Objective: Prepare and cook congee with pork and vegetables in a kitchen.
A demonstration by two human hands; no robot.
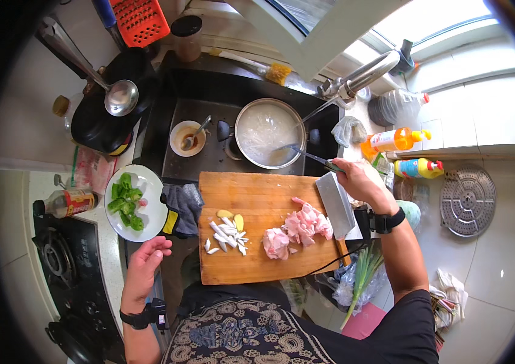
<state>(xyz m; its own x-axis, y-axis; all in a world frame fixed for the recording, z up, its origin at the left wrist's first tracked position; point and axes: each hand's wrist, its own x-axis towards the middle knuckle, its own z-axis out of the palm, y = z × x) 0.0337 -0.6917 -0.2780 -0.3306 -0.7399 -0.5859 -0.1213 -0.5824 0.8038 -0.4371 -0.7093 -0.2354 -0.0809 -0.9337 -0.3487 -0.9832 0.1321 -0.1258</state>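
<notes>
My right hand (360,179) grips the handle of a slim grey utensil (310,156). Its far end dips into the cloudy liquid of a metal pot (266,166) in the sink; its exact kind is unclear. Water runs from the tap (369,73) into this pot. My left hand (148,257) is empty, fingers apart, just below a white plate (155,225) of green pepper pieces (125,200). Between my hands, a wooden cutting board (248,195) bears raw meat pieces (303,225), cut white scallion (228,234) and ginger slices (238,222). A cleaver (335,204) lies along its right edge.
A small bowl with a spoon (188,143) sits in the dark sink (171,161). Left are a sauce bottle (68,202), gas stove (64,273) and hanging ladle (121,98). Right are an orange soap bottle (389,141) and yellow bottle (414,168). Green scallions (362,277) lie below.
</notes>
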